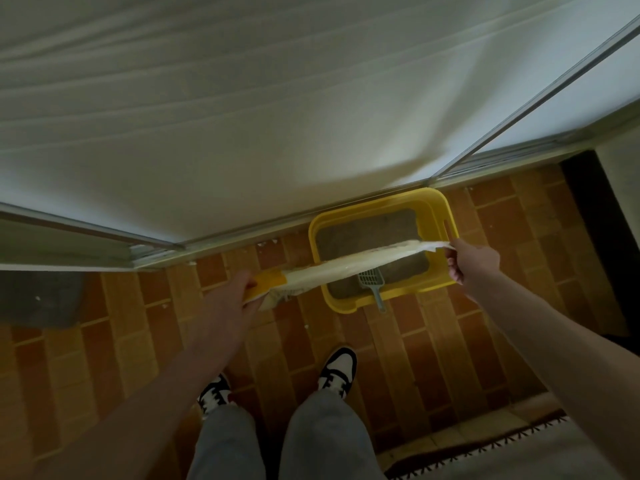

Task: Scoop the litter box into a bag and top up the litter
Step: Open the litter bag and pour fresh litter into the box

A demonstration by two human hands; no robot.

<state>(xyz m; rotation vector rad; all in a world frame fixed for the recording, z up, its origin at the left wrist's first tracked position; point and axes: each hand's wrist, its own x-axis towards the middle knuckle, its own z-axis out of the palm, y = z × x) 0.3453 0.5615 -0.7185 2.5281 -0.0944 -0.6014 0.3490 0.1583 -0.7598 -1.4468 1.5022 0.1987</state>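
Observation:
A yellow litter box (438, 207) sits on the tiled floor against the window sill, with grey-brown litter (367, 233) inside. A grey-blue slotted scoop (372, 284) leans in the box's near side, its handle over the rim. A white and yellow bag (349, 265) is stretched flat and level above the box. My left hand (230, 296) grips the bag's yellow end at the left. My right hand (472, 258) pinches the bag's white end over the box's right rim.
White curtains (277, 98) hang over sliding window frames behind the box. The floor is brown-orange tile (433, 341). A fringed rug (519, 445) lies at the lower right and a dark object (41, 299) stands at the left. My two shoes are below the box.

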